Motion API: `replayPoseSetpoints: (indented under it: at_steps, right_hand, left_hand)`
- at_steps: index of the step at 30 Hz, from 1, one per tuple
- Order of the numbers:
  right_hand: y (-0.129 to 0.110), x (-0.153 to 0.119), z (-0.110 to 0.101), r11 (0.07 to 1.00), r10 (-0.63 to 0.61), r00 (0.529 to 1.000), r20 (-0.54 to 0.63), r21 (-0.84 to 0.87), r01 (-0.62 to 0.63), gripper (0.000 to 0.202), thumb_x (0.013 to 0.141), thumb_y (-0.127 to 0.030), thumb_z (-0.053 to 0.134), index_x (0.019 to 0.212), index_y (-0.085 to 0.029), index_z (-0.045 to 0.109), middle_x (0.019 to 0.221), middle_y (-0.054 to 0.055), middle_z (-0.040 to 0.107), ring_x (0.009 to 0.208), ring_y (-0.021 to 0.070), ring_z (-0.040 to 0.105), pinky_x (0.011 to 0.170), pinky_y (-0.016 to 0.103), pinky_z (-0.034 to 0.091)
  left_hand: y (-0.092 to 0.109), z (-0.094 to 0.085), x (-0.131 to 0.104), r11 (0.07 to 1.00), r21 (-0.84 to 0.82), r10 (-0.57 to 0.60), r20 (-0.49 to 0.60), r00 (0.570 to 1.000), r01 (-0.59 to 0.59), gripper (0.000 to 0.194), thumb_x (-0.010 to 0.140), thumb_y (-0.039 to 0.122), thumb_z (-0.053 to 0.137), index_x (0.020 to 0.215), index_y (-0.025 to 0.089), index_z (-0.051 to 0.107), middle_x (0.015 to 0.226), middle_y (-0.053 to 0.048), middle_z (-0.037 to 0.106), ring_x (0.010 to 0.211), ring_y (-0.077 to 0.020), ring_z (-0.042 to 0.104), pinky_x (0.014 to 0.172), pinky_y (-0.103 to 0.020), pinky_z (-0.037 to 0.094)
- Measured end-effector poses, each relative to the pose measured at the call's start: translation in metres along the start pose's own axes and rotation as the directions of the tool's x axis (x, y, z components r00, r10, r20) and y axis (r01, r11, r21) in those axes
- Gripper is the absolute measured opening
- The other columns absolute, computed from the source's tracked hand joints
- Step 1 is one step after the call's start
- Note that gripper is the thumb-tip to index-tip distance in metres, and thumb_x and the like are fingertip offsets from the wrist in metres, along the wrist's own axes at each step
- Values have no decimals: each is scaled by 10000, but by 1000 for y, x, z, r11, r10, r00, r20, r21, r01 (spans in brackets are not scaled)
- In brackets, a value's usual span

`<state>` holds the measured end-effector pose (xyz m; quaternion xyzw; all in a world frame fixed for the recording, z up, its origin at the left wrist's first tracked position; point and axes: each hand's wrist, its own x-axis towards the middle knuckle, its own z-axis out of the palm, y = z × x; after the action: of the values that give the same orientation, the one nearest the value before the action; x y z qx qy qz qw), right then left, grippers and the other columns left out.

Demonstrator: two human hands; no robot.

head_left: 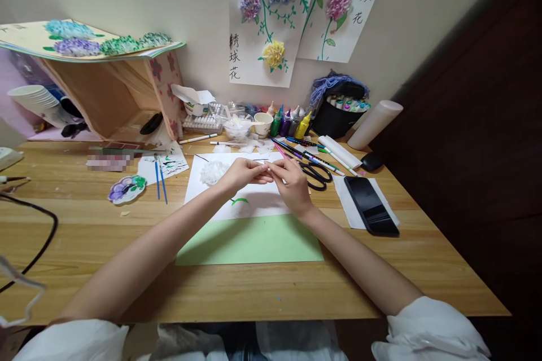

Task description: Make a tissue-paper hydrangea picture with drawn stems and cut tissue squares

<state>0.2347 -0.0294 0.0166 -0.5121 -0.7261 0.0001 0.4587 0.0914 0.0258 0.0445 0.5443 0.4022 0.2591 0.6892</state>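
Evidently, your two hands meet at the fingertips above the white sheet (265, 203); the left hand (248, 174) and the right hand (291, 181) each have thumb and fingers drawn together in a pinch; whether something small is caught between them cannot be told from here, since the fingers cover the spot.

The white ruffled paper flower (213, 172) lies on that sheet, just left of your left hand in view; the green curved stroke (240, 200) is below and to its right, and the light green sheet (254, 242) shows along the near edge.

For this fine fingertip work, press lightly with the pads rather than the nails; thin paper, if that is what you have, would probably crease or tear under a hard pinch; let one hand steady while the other does the shaping; hold your left wrist clear of the ruffles, as they look easy to flatten; lift your forearms a little so that neither drags the sheets askew; mind the black-handled scissors (320, 177) near your right hand; and turn your fingers slightly outward, so that you can see what they are doing.
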Motion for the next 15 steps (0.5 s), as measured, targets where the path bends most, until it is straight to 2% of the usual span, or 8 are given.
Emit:
replayPoseSetpoints:
  at_steps: [3, 5, 7, 9, 12, 13, 15]
  right_hand:
    - [-7, -2, 10, 1000, -16, 998, 64, 1, 16, 320, 911, -211, 426, 1163, -241, 620, 883, 91, 572, 848, 216, 512, 743, 364, 447]
    - [-9, -5, 13, 994, 18, 994, 103, 102, -29, 299, 909, -224, 440, 1132, -234, 639, 881, 84, 559, 848, 203, 528, 730, 343, 458]
    - [-11, -10, 14, 968, 68, 986, 149, 228, -101, 252, 892, -252, 485, 1056, -233, 677, 854, 68, 576, 826, 186, 556, 709, 317, 468]
    - [-12, -16, 14, 934, 69, 965, 251, 323, -151, 215, 861, -288, 545, 1007, -231, 693, 829, 54, 621, 777, 170, 583, 690, 302, 476]
    - [-13, -28, 15, 923, -11, 912, 411, 355, -149, 159, 824, -313, 598, 908, -224, 700, 785, 38, 669, 705, 154, 594, 655, 290, 482]
    - [-14, -31, 17, 930, -39, 902, 430, 345, -124, 135, 820, -308, 606, 865, -219, 697, 765, 35, 673, 702, 154, 593, 651, 290, 482]
    - [-14, -36, 22, 950, -99, 906, 412, 309, -36, 100, 816, -284, 615, 799, -214, 684, 742, 37, 671, 730, 163, 589, 664, 298, 481]
  left_hand:
    - [0, -9, -12, 1000, -4, -15, 4, 1000, 15, 390, 715, 466, 672, 795, 85, 679, 774, -109, 721, 774, -178, 680, 805, -326, 527]
    - [-3, -17, -22, 999, 27, -31, 50, 998, 30, 431, 759, 501, 608, 835, 82, 673, 832, -126, 719, 790, -182, 677, 771, -309, 524]
    - [-10, -27, -32, 991, 134, -16, 42, 999, 10, 479, 809, 530, 517, 885, 81, 666, 902, -139, 708, 761, -180, 669, 687, -291, 520]
    - [-19, -39, -43, 948, 310, 98, -57, 994, -76, 514, 851, 538, 420, 926, 91, 663, 923, -127, 700, 693, -162, 640, 604, -270, 491]
    - [-36, -56, -58, 804, 561, 347, -171, 922, -198, 513, 892, 510, 329, 913, 133, 675, 803, -63, 687, 631, -135, 574, 624, -258, 451]
    - [-41, -61, -62, 759, 616, 393, -177, 902, -210, 507, 901, 497, 312, 886, 145, 677, 758, -46, 673, 633, -134, 562, 650, -258, 443]
    - [-50, -67, -68, 700, 684, 425, -166, 890, -207, 498, 914, 469, 290, 815, 161, 668, 701, -26, 643, 646, -140, 553, 684, -260, 429]
